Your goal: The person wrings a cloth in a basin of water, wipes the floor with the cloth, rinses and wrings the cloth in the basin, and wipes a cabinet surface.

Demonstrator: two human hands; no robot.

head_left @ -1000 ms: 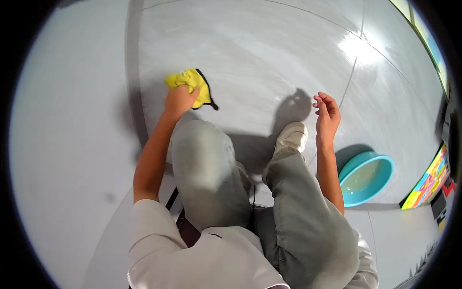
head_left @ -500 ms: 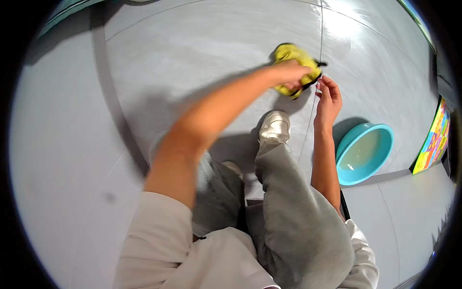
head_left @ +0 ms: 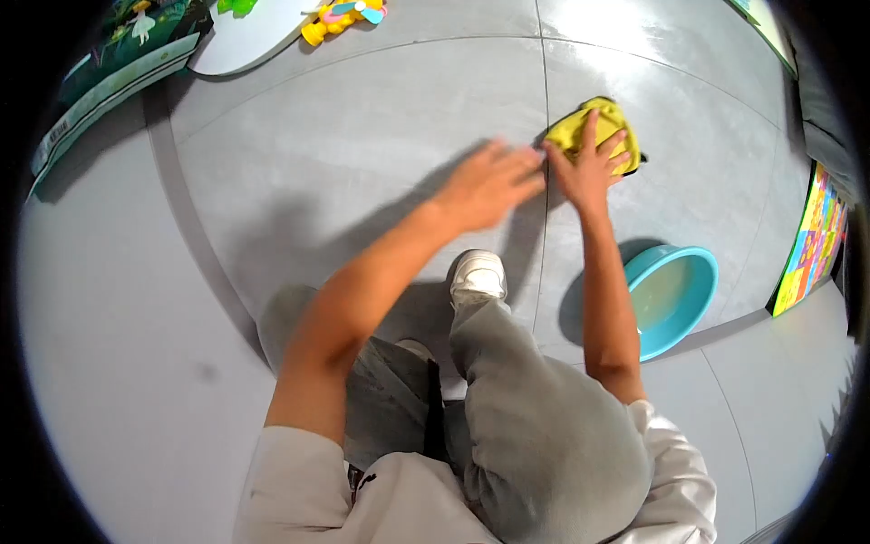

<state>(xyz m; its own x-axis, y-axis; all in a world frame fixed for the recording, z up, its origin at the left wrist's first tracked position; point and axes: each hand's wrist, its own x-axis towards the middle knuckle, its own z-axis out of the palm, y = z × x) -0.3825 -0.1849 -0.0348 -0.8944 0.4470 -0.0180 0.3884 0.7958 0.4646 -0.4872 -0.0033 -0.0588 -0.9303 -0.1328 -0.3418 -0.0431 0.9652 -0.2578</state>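
Yellow cloth: the dark-edged yellow cloth [head_left: 609, 116] lies bunched on the grey floor [head_left: 362, 118], beyond the blue basin [head_left: 694, 306] and partly under a hand.
Right hand: the right hand [head_left: 584, 174] rests palm down on the near side of the cloth, fingers spread apart over it rather than gripping.
Left hand: the left hand [head_left: 494, 186] is blurred, its fingers loosely apart with nothing in them; the tips come close to the right thumb — whether they touch, I cannot tell.
Feel of the cloth: likely light, soft and limp, folding under slight pressure and hard to damage; whether it is damp, and so heavier or slicker, does not show.
Where to hold: a gathered fold in the middle should give the surest grip; the dark edge or the small dark tab [head_left: 643, 158] at its right would suit a pinch, but the rest would probably sag.
Basin: stands beside the right forearm with pale liquid in it.
Near foot: a white shoe [head_left: 478, 274] is planted below the left hand.
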